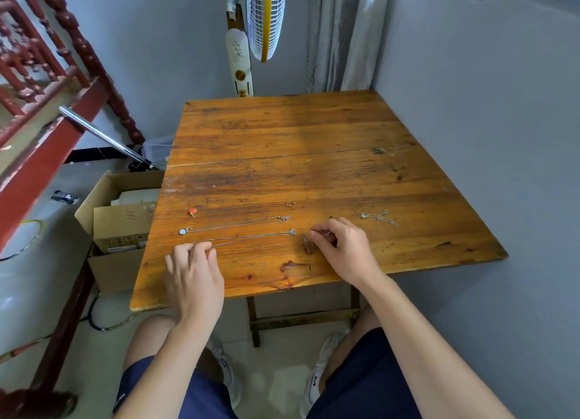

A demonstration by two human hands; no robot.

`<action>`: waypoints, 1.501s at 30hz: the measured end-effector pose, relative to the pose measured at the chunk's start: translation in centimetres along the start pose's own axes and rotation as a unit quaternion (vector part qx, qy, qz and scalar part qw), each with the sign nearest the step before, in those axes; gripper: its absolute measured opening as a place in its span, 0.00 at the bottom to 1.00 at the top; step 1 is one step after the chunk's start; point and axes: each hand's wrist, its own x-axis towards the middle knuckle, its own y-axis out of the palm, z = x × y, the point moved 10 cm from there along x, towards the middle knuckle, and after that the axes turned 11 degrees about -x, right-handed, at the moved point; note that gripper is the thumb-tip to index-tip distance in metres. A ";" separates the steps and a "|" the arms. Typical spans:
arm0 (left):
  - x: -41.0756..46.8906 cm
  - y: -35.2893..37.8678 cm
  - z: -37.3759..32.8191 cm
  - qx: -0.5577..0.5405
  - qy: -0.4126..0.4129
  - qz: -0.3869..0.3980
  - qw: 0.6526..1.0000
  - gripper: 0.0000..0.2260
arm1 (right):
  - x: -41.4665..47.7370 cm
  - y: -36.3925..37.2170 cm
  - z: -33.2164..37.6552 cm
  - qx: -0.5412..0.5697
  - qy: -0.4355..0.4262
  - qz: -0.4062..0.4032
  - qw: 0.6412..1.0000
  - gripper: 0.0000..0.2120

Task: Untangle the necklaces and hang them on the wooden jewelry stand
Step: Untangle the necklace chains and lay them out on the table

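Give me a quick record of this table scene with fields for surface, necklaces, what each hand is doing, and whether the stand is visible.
surface: wooden table
laid straight: red pendant necklace, pale pendant necklace, third chain
apart at right: silver chain heap
left hand: pinching third chain's left end
right hand: fingers at small dark piece
jewelry stand: not in view
hung so far: none

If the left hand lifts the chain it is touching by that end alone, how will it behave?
The silver chain is thin and lies in two strands on the table, so it would likely hang limp. It probably weighs very little. The left hand pinching one end may drag the clasp end across the wood.
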 end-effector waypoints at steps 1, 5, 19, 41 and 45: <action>-0.1 0.2 -0.5 -0.001 0.005 0.001 1.000 0.09 | -0.1 -0.3 -0.5 0.005 0.008 -0.004 1.000 0.09; -0.5 2.4 -4.0 -0.046 0.026 0.044 0.998 0.18 | -0.7 -1.9 -3.1 -0.015 0.045 -0.028 0.998 0.10; -1.0 15.4 -22.9 -0.124 0.166 0.273 0.939 0.23 | -1.7 -7.5 -13.8 -0.152 0.199 -0.061 0.966 0.17; -1.1 17.4 -25.1 -0.113 0.255 0.235 0.931 0.06 | 1.6 -7.0 -15.5 -0.090 0.216 0.008 0.972 0.10; -0.6 16.4 -23.6 -0.172 0.173 0.267 0.932 0.08 | 1.5 -6.9 -15.4 -0.119 0.220 0.025 0.968 0.11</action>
